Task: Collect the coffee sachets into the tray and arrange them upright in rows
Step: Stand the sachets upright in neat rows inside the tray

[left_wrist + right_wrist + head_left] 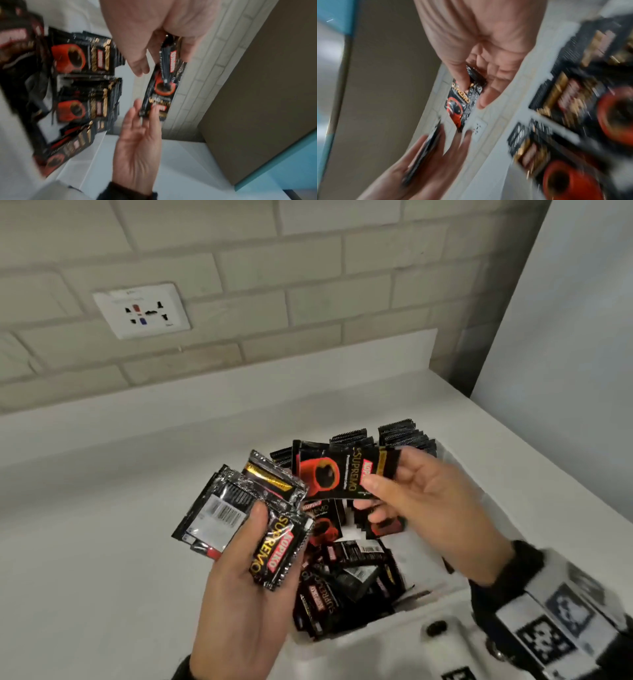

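My left hand (255, 529) grips a fanned bunch of black coffee sachets (239, 505) above the counter, thumb on top. To its right, my right hand (394, 481) pinches a single sachet (335, 470) with a red cup print, held flat over the white tray (359, 635). Loose sachets (346, 580) lie jumbled in the tray's near half. At its far end, upright sachets (400, 433) stand in rows. The right wrist view shows my right hand (471, 94) on that single sachet (462, 102). In the left wrist view, my left hand (163, 63) holds its bunch (169, 56).
The tray sits on a white counter (102, 508) against a brick-pattern wall with a white power socket (142, 311). A pale wall panel (565, 337) closes off the right side. A marker-covered band (548, 618) sits on my right wrist.
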### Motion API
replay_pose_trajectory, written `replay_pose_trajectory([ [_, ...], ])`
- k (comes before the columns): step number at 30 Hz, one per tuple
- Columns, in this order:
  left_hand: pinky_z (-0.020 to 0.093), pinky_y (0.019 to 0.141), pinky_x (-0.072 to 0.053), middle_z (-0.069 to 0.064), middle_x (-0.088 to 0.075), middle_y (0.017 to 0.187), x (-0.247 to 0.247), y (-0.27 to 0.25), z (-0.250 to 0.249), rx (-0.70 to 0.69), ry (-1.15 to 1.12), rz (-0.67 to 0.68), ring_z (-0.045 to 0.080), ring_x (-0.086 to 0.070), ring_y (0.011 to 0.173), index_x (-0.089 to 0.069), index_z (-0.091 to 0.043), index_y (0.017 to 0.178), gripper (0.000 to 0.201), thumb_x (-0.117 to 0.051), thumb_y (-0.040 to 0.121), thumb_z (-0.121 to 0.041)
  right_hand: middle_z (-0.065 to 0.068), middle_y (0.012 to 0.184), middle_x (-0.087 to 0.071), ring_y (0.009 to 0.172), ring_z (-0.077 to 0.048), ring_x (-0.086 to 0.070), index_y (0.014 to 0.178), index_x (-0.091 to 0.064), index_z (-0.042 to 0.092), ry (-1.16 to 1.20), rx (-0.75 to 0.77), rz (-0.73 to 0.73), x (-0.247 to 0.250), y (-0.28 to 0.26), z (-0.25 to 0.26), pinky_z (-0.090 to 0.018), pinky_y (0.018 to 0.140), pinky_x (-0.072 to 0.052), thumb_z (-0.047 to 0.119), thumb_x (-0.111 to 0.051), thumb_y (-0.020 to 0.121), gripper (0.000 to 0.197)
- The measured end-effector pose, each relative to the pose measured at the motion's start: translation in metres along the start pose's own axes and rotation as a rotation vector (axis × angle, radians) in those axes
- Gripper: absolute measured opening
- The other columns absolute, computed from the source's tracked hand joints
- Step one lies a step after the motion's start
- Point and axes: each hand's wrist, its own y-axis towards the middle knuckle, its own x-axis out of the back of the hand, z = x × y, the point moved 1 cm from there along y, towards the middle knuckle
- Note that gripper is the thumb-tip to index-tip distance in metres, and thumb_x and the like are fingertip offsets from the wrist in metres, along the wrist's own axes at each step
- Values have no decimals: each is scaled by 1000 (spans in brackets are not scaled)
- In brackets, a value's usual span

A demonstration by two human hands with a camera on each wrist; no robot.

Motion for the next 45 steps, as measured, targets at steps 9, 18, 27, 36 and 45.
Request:
replay_pose_trajectory([
  [9, 28, 56, -57, 3, -74, 91, 28, -2, -50, -235, 72, 19, 21, -73, 78, -77, -21, 70, 16, -63, 63, -24, 5, 94, -62, 78, -10, -55, 110, -59, 19, -1273, 296, 510, -25, 49, 26, -22, 69, -41, 18, -54, 91, 19],
  [18, 24, 49, -55, 0, -73, 80, 37, -3, -44, -247, 117, -30, 19, -72, 66, -63, -17, 93, 26, -55, 69, -22, -7, 86, -55, 76, -23, -58, 88, -56, 5, -1567, 342, 763, -64, 69, -8, -23, 45, -31, -3, -47, 85, 12],
  [27, 28, 48, -54, 8, -73, 84, 34, 2, -35, -174, 125, -34, 29, -72, 69, -61, -10, 99, 98, -93, 9, -30, -9, 101, -55, 77, -25, -53, 110, -53, 6, -1614, 367, 766, -66, 70, -14, -24, 43, -23, -4, -45, 86, 28],
  [36, 34, 56, -59, 9, -74, 81, 27, 1, -25, -112, 352, 38, 26, -72, 66, -64, -13, 96, 30, -60, 67, -8, 7, 109, -52, 96, -10, -49, 122, -49, 25, -1325, 237, 630, -41, 64, 10, -26, 75, -40, 37, -60, 85, 40],
  [45, 35, 61, -59, 11, -74, 85, 15, 3, -9, -34, 436, 105, 22, -72, 68, -69, -13, 92, 31, -64, 62, -4, 12, 86, -61, 69, -9, -61, 99, -58, 36, -601, 28, 374, -17, 15, 16, -16, 63, -49, 44, -66, 77, 25],
])
